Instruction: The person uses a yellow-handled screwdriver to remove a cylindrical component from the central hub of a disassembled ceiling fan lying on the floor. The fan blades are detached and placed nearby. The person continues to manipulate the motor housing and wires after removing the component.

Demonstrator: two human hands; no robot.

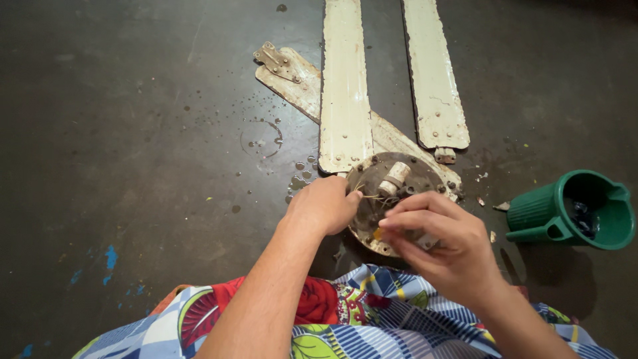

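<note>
Left hand (pixel 323 206): fingers curled shut, fingertips pinching thin wires (pixel 369 196) at the left edge of the motor hub.
Right hand (pixel 444 242): fingers bent and closed around a small pale part (pixel 425 241); most of that part is hidden, so its kind cannot be told.
Wires: thin strands running from the left fingertips toward the middle of the hub.
Motor hub (pixel 399 179): round, rusty, dark metal disc lying flat on the floor just ahead of the lap; a short white cylinder (pixel 395 178) sticks up near its centre.
Fan blades (pixel 344 86): three cream, rust-spotted blades lying flat beyond the hub, their near ends touching or overlapping it.
Green jug (pixel 571 209): plastic, tipped on its side to the right, well apart from the hub.
Floor (pixel 119 133): dark, with wet spots and blue paint flecks.
Lap: patterned cloth (pixel 372 312) at the bottom edge.
</note>
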